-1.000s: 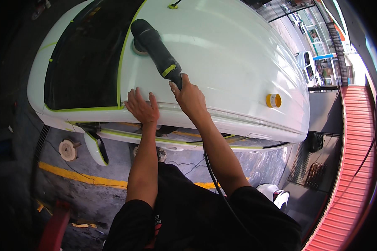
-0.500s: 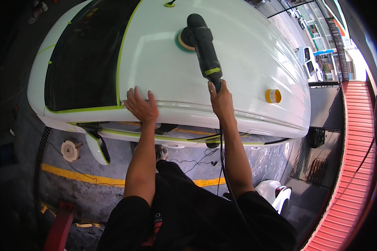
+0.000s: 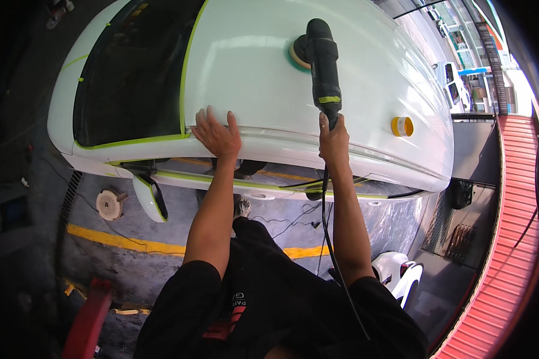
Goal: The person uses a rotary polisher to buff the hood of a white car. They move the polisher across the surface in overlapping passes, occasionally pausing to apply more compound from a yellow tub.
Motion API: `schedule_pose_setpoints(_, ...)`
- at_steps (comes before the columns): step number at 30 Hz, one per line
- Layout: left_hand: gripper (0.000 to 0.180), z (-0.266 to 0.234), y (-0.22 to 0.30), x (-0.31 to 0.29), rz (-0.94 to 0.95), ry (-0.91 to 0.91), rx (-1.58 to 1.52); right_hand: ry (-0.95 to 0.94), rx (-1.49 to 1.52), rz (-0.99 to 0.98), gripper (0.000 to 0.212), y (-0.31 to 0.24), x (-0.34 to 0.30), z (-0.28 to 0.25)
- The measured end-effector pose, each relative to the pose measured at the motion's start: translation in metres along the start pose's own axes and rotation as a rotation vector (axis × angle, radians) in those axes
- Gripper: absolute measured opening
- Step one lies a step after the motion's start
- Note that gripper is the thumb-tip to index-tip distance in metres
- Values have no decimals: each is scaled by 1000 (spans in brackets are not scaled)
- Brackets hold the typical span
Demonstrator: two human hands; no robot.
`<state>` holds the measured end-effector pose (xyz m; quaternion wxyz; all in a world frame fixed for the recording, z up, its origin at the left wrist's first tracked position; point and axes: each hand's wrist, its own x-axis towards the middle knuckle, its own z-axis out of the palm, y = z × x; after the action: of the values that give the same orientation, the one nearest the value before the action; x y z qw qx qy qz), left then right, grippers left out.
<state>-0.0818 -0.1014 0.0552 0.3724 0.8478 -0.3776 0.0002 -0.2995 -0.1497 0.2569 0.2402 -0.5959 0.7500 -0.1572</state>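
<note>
A black polisher (image 3: pixel 326 69) rests its round pad (image 3: pixel 297 55) on the white car roof (image 3: pixel 239 78), with the head pointing away from me. My right hand (image 3: pixel 334 142) is closed around the rear end of its handle, and the power cord (image 3: pixel 326 215) trails down past my right forearm. Beside the windshield's corner, my left hand (image 3: pixel 220 137) lies on the roof's near edge, fingers spread and holding nothing. Lime-green masking tape (image 3: pixel 187 78) borders the dark windshield (image 3: pixel 135 78). The underside of the pad is hidden against the roof.
A hollow yellow cylinder, perhaps a tape roll (image 3: pixel 402 126), sits on the roof at right. The side mirror (image 3: pixel 151 199) sticks out toward me. Below it on the floor lies a pale round object (image 3: pixel 109 204), with loose cables around. A red post (image 3: pixel 90 320) stands at lower left.
The polisher has slid right and a little nearer across the roof, my right hand with it. My left hand keeps its place on the edge. The whole view has shifted slightly.
</note>
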Motion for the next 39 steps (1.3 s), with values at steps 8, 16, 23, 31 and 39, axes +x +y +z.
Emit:
schedule_pose_setpoints(8,80,-38,25,39,2,-25,-446,-149,-111,-250,55,-51,-49,52)
schedule_pose_setpoints(16,130,-107,31,44,-210,-344,-370,-348,-116,-408,91,-43,-157,111)
schedule_pose_setpoints(23,132,-101,22,107,-241,-456,-440,-312,77,-502,91,-50,-155,150)
schedule_pose_setpoints(31,127,-100,28,112,-273,-621,-378,-326,69,-464,87,-40,-132,130)
schedule_pose_setpoints(39,122,-127,38,86,-200,-595,-322,533,-251,-313,80,137,44,48)
